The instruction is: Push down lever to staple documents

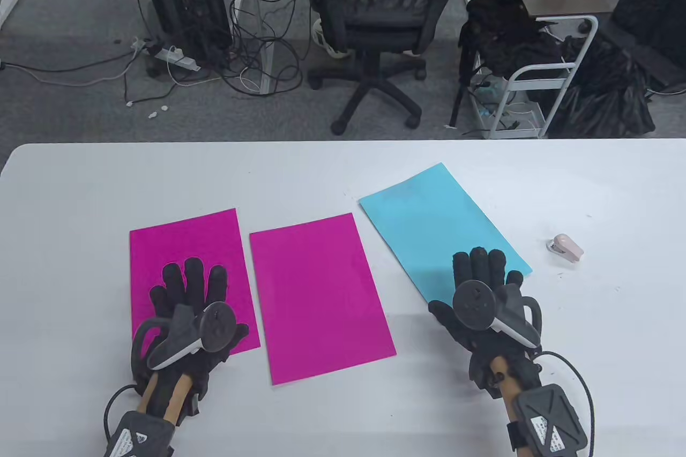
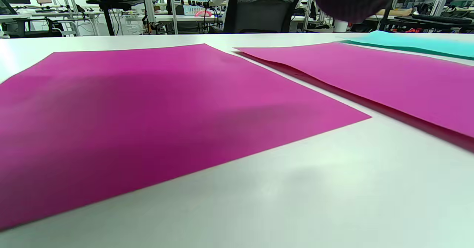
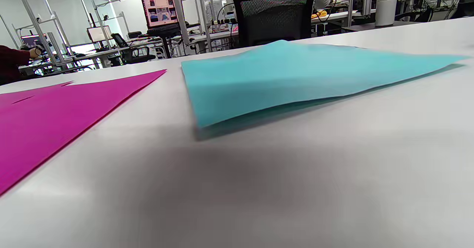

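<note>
Looking down on the white bench [image 1: 343, 167], the left hand [image 1: 188, 307] in a black sensor glove lies flat, fingers spread, on the left magenta paper sheet [image 1: 182, 242]. A second magenta paper sheet [image 1: 319, 293] lies just beside it. The right hand [image 1: 482, 299], also flat and released, rests on the near corner of a tilted light-blue paper sheet [image 1: 439, 221]. A small pale-pink stapler [image 1: 565, 248] sits apart, right of the blue sheet.

From the left wrist, both magenta sheets [image 2: 148, 111] [image 2: 370, 77] lie flat.

From the right wrist, the blue sheet [image 3: 296, 77] bows slightly off the bench.
</note>
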Demonstrator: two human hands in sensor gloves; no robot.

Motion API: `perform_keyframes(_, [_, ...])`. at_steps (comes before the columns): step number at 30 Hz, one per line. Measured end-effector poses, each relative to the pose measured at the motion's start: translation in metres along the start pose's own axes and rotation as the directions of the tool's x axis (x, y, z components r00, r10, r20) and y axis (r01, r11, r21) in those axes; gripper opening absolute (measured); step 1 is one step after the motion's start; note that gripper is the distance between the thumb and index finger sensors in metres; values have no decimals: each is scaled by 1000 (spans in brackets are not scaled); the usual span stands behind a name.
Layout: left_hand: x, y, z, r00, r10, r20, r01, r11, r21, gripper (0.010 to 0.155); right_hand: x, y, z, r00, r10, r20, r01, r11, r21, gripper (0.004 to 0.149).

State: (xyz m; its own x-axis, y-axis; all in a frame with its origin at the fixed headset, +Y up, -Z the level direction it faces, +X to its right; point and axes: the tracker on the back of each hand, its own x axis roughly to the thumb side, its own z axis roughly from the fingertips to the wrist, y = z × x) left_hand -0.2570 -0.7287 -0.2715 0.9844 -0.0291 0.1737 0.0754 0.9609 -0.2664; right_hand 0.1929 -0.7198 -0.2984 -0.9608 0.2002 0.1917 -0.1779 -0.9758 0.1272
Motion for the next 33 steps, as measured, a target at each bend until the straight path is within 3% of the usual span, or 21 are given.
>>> perform_keyframes(33, [-12,1,-7,995,83,-60,-83,997,7,101,-5,-2,0,1000,2,-11,-3,1000,-5,94])
